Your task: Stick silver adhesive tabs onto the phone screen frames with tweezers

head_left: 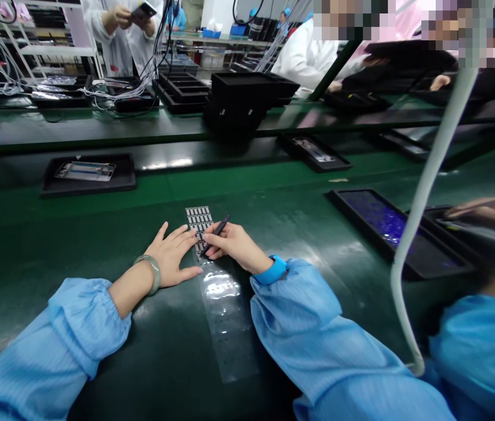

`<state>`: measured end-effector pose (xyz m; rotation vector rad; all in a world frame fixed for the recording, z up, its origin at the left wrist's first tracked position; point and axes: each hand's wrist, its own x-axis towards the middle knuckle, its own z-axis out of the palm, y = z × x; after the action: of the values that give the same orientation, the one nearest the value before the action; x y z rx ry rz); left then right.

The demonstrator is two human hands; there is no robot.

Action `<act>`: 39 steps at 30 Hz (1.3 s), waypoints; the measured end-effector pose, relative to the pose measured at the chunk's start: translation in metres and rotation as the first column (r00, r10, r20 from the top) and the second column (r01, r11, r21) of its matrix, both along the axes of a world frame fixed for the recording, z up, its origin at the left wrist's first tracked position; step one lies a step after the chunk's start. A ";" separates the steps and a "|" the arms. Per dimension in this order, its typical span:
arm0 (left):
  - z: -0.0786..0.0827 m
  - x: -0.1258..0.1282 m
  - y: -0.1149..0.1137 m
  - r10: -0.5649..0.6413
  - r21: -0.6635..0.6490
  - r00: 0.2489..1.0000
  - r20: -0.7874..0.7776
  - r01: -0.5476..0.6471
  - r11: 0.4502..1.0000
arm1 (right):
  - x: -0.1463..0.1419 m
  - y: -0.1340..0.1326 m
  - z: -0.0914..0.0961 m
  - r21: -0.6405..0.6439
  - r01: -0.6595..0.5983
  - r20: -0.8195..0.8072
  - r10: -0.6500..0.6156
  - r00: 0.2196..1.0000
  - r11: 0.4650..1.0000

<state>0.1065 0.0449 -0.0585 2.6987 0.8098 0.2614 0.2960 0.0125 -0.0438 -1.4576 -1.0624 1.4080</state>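
Note:
A strip of small dark-and-silver parts in rows (199,225) lies on a clear plastic film (225,321) on the green bench. My left hand (170,255) rests flat with fingers spread, its fingertips on the strip's left edge. A jade bangle (151,273) circles that wrist. My right hand (231,242) grips black tweezers (216,235), their tips at the strip's lower end. A blue wristband (272,270) sits on my right wrist. Light blue sleeves cover both forearms.
Black trays holding flat metal parts (88,174) stand on the green conveyor belt (229,184). Right of my hands lie a tray of blue-glinting parts (378,219), a white hose (426,193) and a co-worker's hand (484,211). Stacked black trays (238,99) and cables stand beyond.

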 end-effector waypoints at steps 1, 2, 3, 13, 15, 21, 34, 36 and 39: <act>0.000 0.000 0.000 0.003 -0.003 1.000 0.003 -0.003 1.000 | 0.000 0.000 0.000 -0.006 0.002 -0.022 -0.003 1.000 1.000; 0.000 0.000 0.000 0.005 -0.007 1.000 0.006 -0.005 1.000 | 0.000 0.000 0.000 -0.013 0.007 -0.050 -0.008 0.999 1.000; 0.000 0.000 0.000 0.007 -0.009 1.000 0.008 -0.007 1.000 | 0.001 0.001 0.000 -0.020 0.013 -0.084 -0.014 0.996 1.000; 0.002 0.004 -0.001 0.090 -0.044 0.995 0.049 -0.088 0.995 | 0.023 0.007 0.006 0.230 0.366 -0.262 -0.305 0.916 0.902; 0.001 0.009 -0.002 0.148 -0.043 0.987 0.059 -0.145 0.988 | 0.029 0.009 0.006 0.348 0.434 -0.157 -0.405 0.901 0.831; -0.006 0.014 -0.003 0.170 -0.039 0.983 0.068 -0.168 0.985 | 0.034 0.005 0.009 0.761 0.228 0.163 -0.519 0.839 0.607; -0.004 0.001 -0.002 0.170 -0.188 0.955 0.245 -0.125 0.974 | 0.026 -0.036 0.014 0.448 -0.548 0.864 -0.185 0.468 0.707; -0.003 -0.001 -0.003 0.160 -0.237 0.941 0.298 -0.089 0.967 | 0.024 -0.035 0.013 0.452 -0.549 0.852 -0.160 0.498 0.703; 0.000 -0.004 -0.007 0.166 -0.325 0.909 0.381 -0.037 0.945 | 0.021 -0.035 0.015 0.509 -0.533 0.792 -0.123 0.599 0.676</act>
<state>0.1030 0.0380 -0.0584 2.2017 0.7880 0.6373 0.3165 -0.0223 -0.0289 -1.3192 -2.1384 0.2508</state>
